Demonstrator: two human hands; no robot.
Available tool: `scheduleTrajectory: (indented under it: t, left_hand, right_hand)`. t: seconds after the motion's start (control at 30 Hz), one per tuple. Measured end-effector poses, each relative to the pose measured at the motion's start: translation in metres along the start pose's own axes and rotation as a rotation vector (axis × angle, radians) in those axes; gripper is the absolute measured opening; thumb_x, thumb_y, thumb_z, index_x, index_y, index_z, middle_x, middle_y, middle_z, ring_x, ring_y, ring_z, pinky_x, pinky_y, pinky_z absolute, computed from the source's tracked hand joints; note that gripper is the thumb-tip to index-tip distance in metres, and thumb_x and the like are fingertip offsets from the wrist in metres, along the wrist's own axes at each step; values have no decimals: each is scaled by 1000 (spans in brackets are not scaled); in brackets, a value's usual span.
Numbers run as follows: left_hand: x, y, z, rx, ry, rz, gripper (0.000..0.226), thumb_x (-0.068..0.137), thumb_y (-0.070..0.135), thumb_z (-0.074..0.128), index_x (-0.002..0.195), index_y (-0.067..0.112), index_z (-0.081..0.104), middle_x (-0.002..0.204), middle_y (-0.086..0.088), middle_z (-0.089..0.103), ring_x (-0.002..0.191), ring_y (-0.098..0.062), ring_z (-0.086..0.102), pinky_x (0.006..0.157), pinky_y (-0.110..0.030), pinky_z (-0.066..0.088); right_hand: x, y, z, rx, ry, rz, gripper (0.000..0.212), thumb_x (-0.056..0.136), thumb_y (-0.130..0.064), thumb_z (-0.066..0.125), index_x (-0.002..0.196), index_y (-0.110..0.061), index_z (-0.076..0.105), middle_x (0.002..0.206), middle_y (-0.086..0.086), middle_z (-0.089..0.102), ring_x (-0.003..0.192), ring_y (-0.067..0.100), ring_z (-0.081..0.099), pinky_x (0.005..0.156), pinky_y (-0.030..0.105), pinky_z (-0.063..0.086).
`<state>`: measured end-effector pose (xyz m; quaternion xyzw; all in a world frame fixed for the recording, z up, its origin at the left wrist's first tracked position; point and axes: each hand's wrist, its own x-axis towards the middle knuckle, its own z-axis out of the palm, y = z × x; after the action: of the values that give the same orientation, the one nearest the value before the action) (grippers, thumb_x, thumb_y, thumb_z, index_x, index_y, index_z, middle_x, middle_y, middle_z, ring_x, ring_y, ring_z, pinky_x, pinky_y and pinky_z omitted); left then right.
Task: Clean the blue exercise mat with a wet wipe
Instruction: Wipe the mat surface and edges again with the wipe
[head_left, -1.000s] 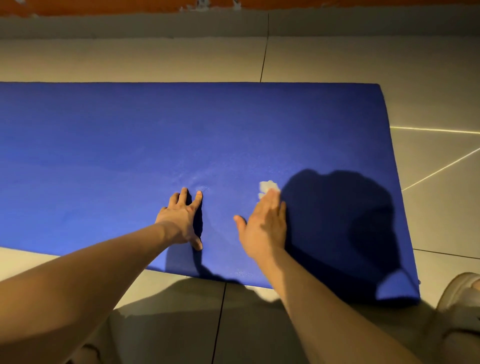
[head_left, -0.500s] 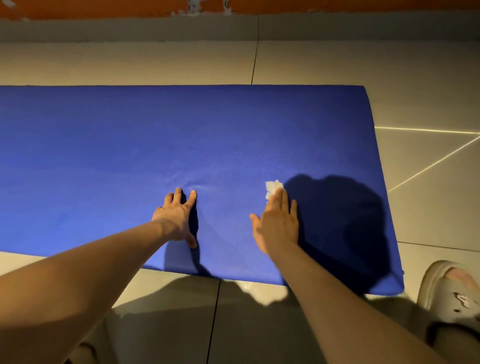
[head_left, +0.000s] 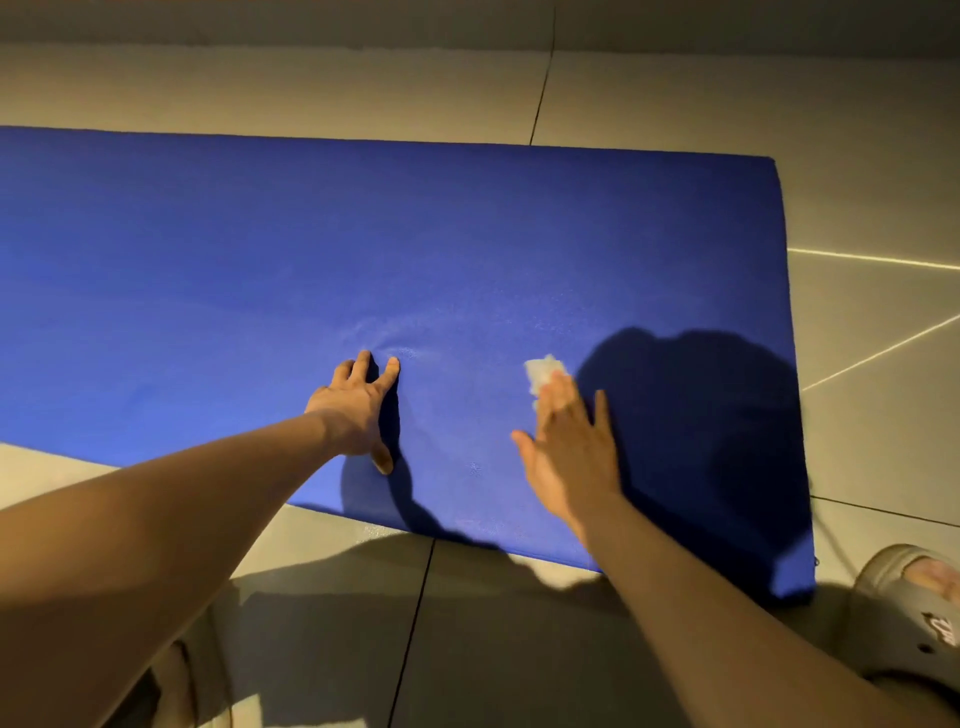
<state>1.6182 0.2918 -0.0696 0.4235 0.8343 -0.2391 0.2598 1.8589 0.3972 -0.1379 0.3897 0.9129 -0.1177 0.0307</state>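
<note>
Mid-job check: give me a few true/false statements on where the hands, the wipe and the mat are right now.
1. The right hand presses the wet wipe onto the blue mat with straight fingers. True.
2. The left hand is lifted clear of the mat. False: it rests on the mat, fingers spread.
3. The wipe lies under the left hand. False: it shows at the right hand's fingertips.
4. The mat lies spread on a tiled floor. True.
</note>
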Motion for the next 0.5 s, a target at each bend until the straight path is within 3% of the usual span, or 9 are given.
scheduleTrajectory:
  t: [0.1,0.2,0.27,0.33,0.4,0.5]
  left_hand:
    - [0,1,-1,5,10,-5,155,53,59,95,161,35,-14,168,-5,-7,154,-30,1,104,-49,48]
    - [-2,-2,-2,-12,17,-2,154,53,59,95,161,36,-11,167,-4,-4,153,-29,4,105,-50,49]
    - [0,-2,-1,-14,16,0,154,52,60,95,161,36,-10,167,-3,-5,154,-29,3,104,-51,50]
    - [1,-1,0,-25,16,0,155,51,60,96,161,37,-11,168,-3,-8,154,-28,0,104,-51,50]
    - [0,-2,0,-30,7,-3,154,52,59,96,161,37,-12,168,-3,-9,155,-28,-1,104,-52,50]
    - [2,-2,2,-26,6,-6,155,52,59,96,161,38,-12,168,-3,-9,155,-29,-1,107,-53,48]
  right_hand:
    - [-6,-19,-2,39,-25,136,83,100,-52,48,156,4,23,168,14,9,155,30,7,123,56,14]
    - [-30,-73,7,31,-131,-70,77,105,-49,36,158,1,14,168,18,0,156,34,-2,124,56,7]
    - [-54,-95,21,-8,-155,-287,75,101,-50,44,157,-2,28,167,16,15,155,31,12,123,55,16]
    - [-61,-90,23,-57,-155,-335,77,94,-55,55,151,-5,44,164,10,30,151,25,30,119,52,29]
    - [-50,-62,15,-77,-56,-244,80,91,-55,59,151,-5,43,165,6,29,151,23,28,119,53,29]
    - [-28,-7,2,-99,-62,24,77,99,-53,47,155,-2,33,168,11,13,155,27,10,122,56,16]
